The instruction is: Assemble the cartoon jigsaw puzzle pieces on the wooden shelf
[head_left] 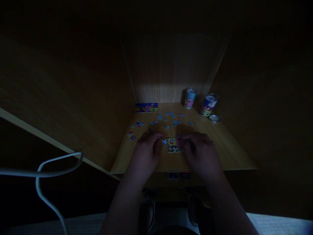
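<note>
A partly joined jigsaw puzzle [172,143] with a yellow cartoon face lies near the front of the wooden shelf. My left hand [149,147] is at its left side, thumb and forefinger pinched on a small puzzle piece [164,141] by the joined edge. On the opposite side, my right hand [200,150] has its fingers closed at the pink right edge of the puzzle; its fingertips partly cover that edge. Several loose puzzle pieces [167,127] are scattered behind the hands, with another group [138,124] to the left.
Two clear cartoon-printed canisters [190,98] stand at the back right, a round metal lid [214,118] near them. A printed picture strip [146,107] lies at the back left. Wooden panels [156,71] enclose the dim shelf. A white cable [49,176] hangs at left.
</note>
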A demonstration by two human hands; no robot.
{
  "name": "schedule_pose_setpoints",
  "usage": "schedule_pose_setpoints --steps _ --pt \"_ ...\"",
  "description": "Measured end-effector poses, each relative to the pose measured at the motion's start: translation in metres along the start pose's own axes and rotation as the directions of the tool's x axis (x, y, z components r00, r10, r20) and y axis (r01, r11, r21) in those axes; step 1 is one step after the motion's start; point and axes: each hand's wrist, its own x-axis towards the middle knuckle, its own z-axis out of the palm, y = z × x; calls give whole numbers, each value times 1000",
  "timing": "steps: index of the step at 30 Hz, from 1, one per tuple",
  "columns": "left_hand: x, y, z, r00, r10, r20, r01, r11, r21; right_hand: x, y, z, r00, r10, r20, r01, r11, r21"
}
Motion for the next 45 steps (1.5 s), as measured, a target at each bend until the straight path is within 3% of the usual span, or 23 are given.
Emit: schedule_pose_setpoints --steps 13,16,21,25,28,36,45 --pt "13 16 25 992 71 105 -61 994 -95 3 0 -4 989 -137 50 132 987 94" --pt "11 18 28 987 104 125 -93 991 -93 4 2 -3 991 -122 61 116 988 105" --pt "5 16 25 991 117 67 -119 993 21 3 3 -2 999 -35 32 32 996 82" --pt "-2 20 23 969 180 168 -200 973 111 3 2 -3 999 20 -39 -17 997 74" --pt "-5 24 23 954 197 226 -232 962 143 3 1 -3 1000 24 -17 -23 998 64" --pt "-5 27 23 954 184 238 -219 967 131 2 1 1 999 42 -33 -42 999 14" --pt "-6 28 24 954 176 243 -215 966 144 1 0 2 997 -30 78 40 990 -132"
